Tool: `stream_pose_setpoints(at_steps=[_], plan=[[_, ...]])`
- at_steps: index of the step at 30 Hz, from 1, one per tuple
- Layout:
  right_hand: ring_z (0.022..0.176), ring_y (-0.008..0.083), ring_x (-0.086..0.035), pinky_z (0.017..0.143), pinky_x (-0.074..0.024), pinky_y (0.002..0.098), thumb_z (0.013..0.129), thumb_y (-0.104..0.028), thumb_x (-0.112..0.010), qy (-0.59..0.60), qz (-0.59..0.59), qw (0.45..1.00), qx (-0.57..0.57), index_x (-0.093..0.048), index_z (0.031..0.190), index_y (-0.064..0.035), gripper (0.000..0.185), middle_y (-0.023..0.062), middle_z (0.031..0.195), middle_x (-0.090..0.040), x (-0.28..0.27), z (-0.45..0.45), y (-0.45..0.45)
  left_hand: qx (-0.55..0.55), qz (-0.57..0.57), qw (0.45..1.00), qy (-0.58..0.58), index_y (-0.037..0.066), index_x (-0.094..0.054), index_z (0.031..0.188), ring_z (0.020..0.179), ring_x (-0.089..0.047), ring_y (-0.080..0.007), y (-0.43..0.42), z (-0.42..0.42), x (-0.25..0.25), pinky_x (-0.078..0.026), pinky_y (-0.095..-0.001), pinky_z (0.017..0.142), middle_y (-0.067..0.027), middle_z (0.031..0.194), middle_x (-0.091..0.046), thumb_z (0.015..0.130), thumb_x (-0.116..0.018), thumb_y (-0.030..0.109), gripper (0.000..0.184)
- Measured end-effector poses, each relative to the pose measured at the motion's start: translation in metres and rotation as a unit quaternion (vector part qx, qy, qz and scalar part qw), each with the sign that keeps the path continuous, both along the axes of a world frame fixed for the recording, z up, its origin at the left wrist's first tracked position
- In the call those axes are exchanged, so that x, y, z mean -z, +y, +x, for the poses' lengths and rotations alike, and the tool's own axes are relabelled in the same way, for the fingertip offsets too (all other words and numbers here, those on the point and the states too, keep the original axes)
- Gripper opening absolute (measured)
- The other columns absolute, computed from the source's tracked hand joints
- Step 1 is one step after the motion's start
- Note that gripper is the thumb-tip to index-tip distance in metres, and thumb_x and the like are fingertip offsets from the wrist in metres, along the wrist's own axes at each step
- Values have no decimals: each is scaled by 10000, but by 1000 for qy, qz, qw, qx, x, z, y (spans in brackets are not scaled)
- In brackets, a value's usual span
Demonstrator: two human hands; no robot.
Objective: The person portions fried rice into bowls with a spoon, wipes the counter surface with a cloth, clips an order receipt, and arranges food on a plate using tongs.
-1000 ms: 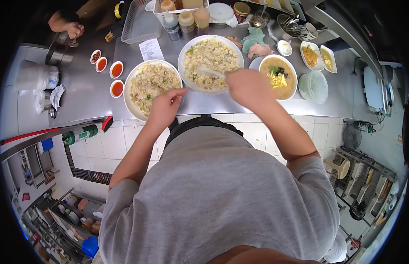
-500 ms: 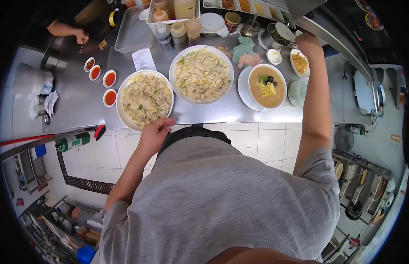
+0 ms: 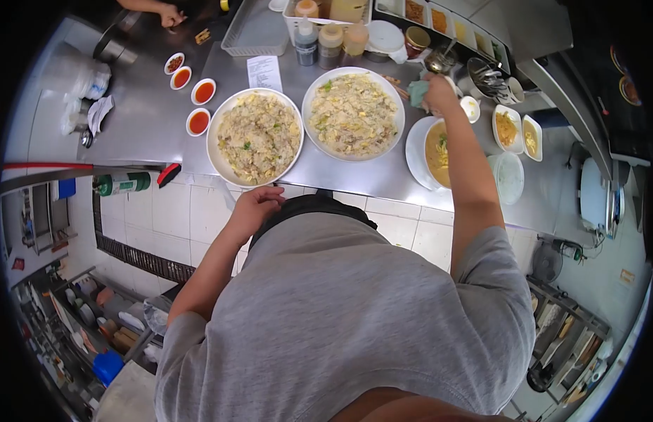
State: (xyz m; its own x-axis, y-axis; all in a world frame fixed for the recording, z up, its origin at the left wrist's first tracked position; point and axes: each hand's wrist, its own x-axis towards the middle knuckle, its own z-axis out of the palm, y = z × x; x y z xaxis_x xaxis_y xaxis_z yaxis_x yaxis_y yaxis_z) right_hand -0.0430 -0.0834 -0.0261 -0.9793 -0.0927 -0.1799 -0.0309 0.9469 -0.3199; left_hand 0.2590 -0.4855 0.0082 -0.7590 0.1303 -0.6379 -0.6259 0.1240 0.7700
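Here, rice (image 3: 257, 137) on plates (image 3: 212, 143), soup (image 3: 433, 160) in bowl (image 3: 426, 151)

A steel counter (image 3: 340, 174) bears two rice plates (image 3: 353, 156), a receipt (image 3: 264, 72) and sauce dishes (image 3: 198, 133).

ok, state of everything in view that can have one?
left hand, fingers loosely bent
right hand, at green cloth, grip unclear
left plate, filled with rice
right plate, filled with rice
soup bowl, filled, partly hidden
three red-sauce dishes, filled
cutlery pot, holding utensils
receipt, printed side up

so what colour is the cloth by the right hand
The cloth is pale green; head view.
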Motion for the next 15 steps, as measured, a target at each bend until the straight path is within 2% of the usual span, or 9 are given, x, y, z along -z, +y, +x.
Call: stream_pose_setpoints(at_steps=[2, 4, 6, 8, 9, 12, 15], plan=[[990, 360, -582, 847, -485, 391, 567, -51, -717, 110, -38, 993, -36, -596, 1117, -85, 565, 205, 1121, -561, 4, -14, 16, -93, 58, 990, -89, -2, -498, 1208, 916, -617, -217, -8, 4, 5, -506, -321, 800, -142, 1028, -624, 883, -546, 98, 344], [823, 271, -647, 724, -518, 312, 608, -75, -712, 289, -82, 953, -27, -594, 1142, -100, 548, 177, 1072, -607, -17, -21, 19, -182, 112, 968, -132, 3, -436, 1226, 907, -618, -243, -14, 7, 20, -516, -346, 788, -153, 1049, -605, 896, -532, 143, 371], [718, 158, -612, 654, -487, 255, 665, -75, -688, 230, -312, 915, 108, -589, 1135, -68, 480, 120, 942, -638, -60, -16, 12, -265, 158, 942, -128, 12, -374, 1234, 894, -619, -267, -18, 7, 43, -525, -372, 775, -160, 1074, -586, 905, -512, 171, 391], [705, 103, -561, 638, -455, 248, 710, -64, -667, 303, -455, 829, 117, -572, 1136, -21, 438, 72, 832, -633, -104, 5, 0, -317, 160, 931, -80, 0, -352, 1209, 855, -641, -292, -19, 3, 59, -554, -376, 737, -189, 1089, -565, 906, -475, 128, 352], [788, 136, -591, 674, -474, 260, 749, -21, -607, 293, -518, 791, 142, -535, 1171, -6, 427, 79, 950, -632, -120, 14, -3, -334, 150, 929, -55, -4, -350, 1212, 844, -646, -295, -21, 1, 70, -561, -374, 729, -197, 1088, -565, 904, -471, 124, 355], [820, 181, -617, 746, -503, 293, 720, 44, -534, 197, -733, 648, 71, -491, 1192, 13, 475, 120, 961, -618, -144, 46, 1, -339, 152, 928, -38, -28, -312, 1260, 836, -659, -310, -33, -7, 79, -583, -365, 708, -222, 1104, -561, 872, -399, 51, 406], [868, 195, -617, 762, -510, 299, 724, 9, -500, 114, -732, 662, 111, -482, 1204, 1, 481, 108, 980, -612, -168, 119, -59, -295, 131, 945, -55, -35, -284, 1296, 883, -651, -307, -57, -3, 63, -587, -366, 701, -221, 1112, -560, 835, -360, 6, 469]])
